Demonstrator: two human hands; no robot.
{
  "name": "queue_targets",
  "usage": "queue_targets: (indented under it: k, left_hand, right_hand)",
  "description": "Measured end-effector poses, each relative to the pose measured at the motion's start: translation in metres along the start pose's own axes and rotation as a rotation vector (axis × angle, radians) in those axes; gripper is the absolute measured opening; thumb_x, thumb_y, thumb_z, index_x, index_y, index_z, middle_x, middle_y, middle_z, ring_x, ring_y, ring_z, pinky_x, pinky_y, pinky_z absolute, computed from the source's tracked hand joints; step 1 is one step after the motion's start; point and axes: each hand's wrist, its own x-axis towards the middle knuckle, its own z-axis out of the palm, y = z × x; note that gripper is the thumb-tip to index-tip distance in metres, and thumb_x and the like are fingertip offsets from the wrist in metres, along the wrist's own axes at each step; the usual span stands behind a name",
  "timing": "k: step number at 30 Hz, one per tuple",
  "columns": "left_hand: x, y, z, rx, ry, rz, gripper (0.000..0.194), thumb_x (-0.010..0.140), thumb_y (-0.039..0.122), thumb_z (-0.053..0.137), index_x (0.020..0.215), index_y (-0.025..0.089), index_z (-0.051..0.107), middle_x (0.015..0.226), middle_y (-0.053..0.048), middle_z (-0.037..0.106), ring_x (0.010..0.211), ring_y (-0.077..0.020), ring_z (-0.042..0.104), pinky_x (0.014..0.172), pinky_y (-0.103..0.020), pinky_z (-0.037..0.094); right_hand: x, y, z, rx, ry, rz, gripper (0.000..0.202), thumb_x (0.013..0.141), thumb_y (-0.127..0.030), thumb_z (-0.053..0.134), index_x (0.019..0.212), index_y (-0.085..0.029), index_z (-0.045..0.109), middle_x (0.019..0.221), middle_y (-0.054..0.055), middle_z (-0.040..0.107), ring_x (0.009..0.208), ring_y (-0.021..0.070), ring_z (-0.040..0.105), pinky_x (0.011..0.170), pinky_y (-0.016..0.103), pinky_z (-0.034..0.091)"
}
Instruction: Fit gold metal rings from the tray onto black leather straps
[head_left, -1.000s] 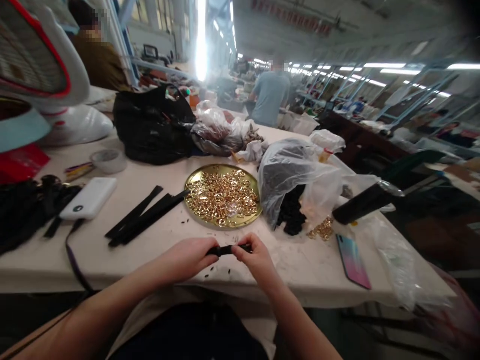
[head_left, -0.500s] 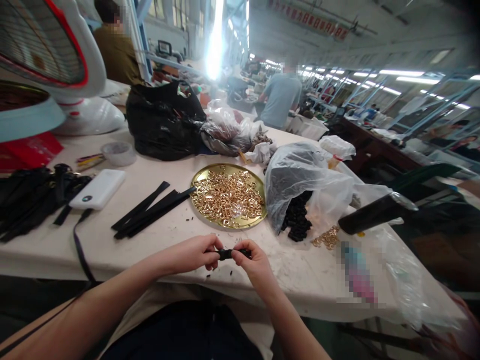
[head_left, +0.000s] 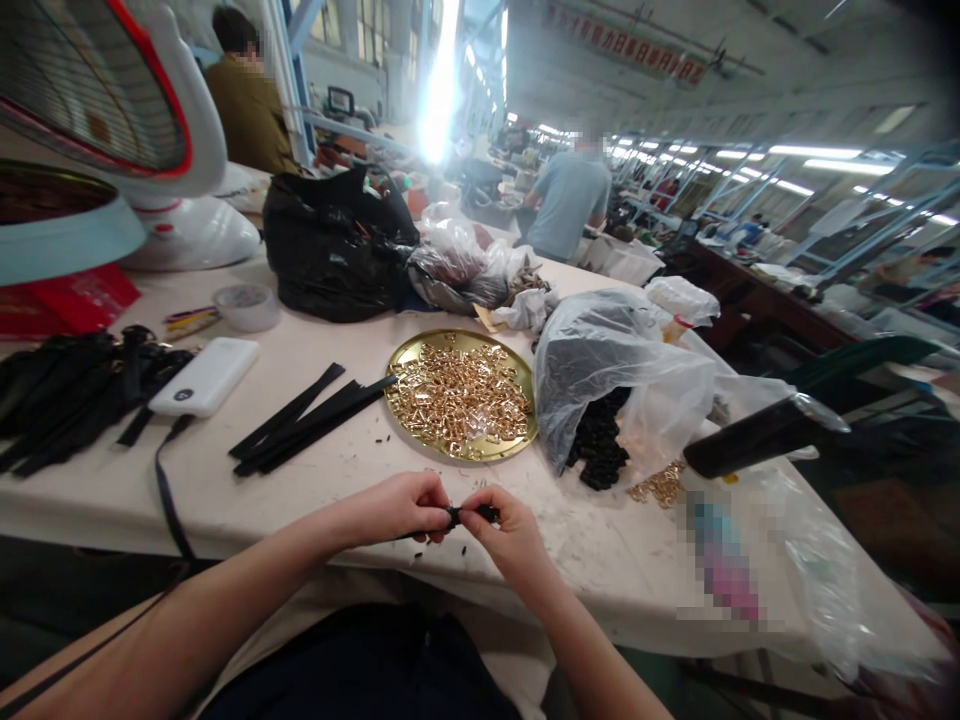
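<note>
Near the table's front edge, my left hand (head_left: 414,506) and my right hand (head_left: 504,522) pinch a short black strap (head_left: 454,517) between them. Both hands are closed, and the fingers cover most of the strap; its finer details are too small to make out. Just beyond them lies a round gold tray (head_left: 401,432) heaped with small gold metal buckles (head_left: 461,392). Several flat black strips (head_left: 307,425) rest to the left of the tray, one tip touching its rim. Tiny black bits (head_left: 418,556) are scattered on the cloth around my hands.
A clear plastic bag (head_left: 592,335) spills black pieces (head_left: 600,445) at right, with gold hardware (head_left: 660,484) beside it. A white power bank (head_left: 206,378) with a cable, black straps (head_left: 67,400), a tape roll (head_left: 246,306), a fan (head_left: 187,235) and a black bag (head_left: 337,245) stand left and behind.
My hands have come closer together, so less of the strap shows between the fingers. The whole view has shifted slightly; the things on the table keep their places.
</note>
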Motion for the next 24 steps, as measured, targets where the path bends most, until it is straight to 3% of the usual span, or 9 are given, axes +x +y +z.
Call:
queue_targets:
  k: [5, 12, 15, 19, 24]
  left_hand:
    - [0.001, -0.013, 0.004, -0.105, 0.032, -0.029, 0.016, 0.066, 0.028, 0.055, 0.072, 0.015, 0.049, 0.059, 0.0, 0.062, 0.055, -0.0137, 0.056, 0.052, -0.023, 0.042]
    - [0.007, -0.017, 0.015, 0.07, 0.112, 0.04, 0.011, 0.069, 0.026, 0.053, 0.072, 0.016, 0.051, 0.06, 0.0, 0.063, 0.057, -0.0139, 0.056, 0.051, -0.021, 0.04]
    - [0.008, -0.015, 0.017, 0.136, 0.128, 0.044, 0.012, 0.069, 0.027, 0.052, 0.072, 0.016, 0.051, 0.063, 0.0, 0.063, 0.058, -0.0143, 0.056, 0.051, -0.021, 0.039]
    - [0.005, -0.013, 0.017, 0.278, 0.158, 0.026, 0.013, 0.069, 0.028, 0.052, 0.074, 0.016, 0.051, 0.066, 0.0, 0.063, 0.06, -0.0153, 0.056, 0.052, -0.022, 0.039]
    - [-0.002, -0.008, 0.016, 0.418, 0.193, 0.137, 0.022, 0.071, 0.023, 0.051, 0.092, 0.018, 0.052, 0.083, -0.002, 0.062, 0.075, -0.0176, 0.057, 0.065, -0.026, 0.043]
  right_hand:
    - [-0.003, 0.0, 0.001, -0.046, -0.015, -0.068, 0.003, 0.07, -0.022, 0.057, 0.07, -0.019, 0.057, 0.065, -0.001, 0.057, 0.061, 0.0123, 0.051, 0.058, 0.025, 0.04]
    - [-0.007, -0.008, -0.015, -0.248, -0.089, -0.304, 0.008, 0.074, -0.015, 0.054, 0.068, -0.02, 0.058, 0.066, -0.001, 0.056, 0.065, 0.0122, 0.052, 0.06, 0.024, 0.039]
    - [-0.006, -0.003, -0.015, -0.218, -0.085, -0.253, 0.007, 0.073, -0.016, 0.055, 0.068, -0.019, 0.059, 0.067, 0.0, 0.058, 0.065, 0.0123, 0.053, 0.061, 0.024, 0.04]
    - [-0.005, 0.008, -0.01, -0.053, -0.071, -0.059, 0.004, 0.071, -0.022, 0.059, 0.069, -0.018, 0.058, 0.064, -0.001, 0.058, 0.061, 0.0118, 0.052, 0.058, 0.024, 0.04]
    - [-0.001, 0.014, -0.003, 0.127, 0.015, 0.066, 0.013, 0.069, -0.03, 0.06, 0.071, -0.018, 0.057, 0.061, -0.003, 0.054, 0.058, 0.0113, 0.048, 0.058, 0.024, 0.038]
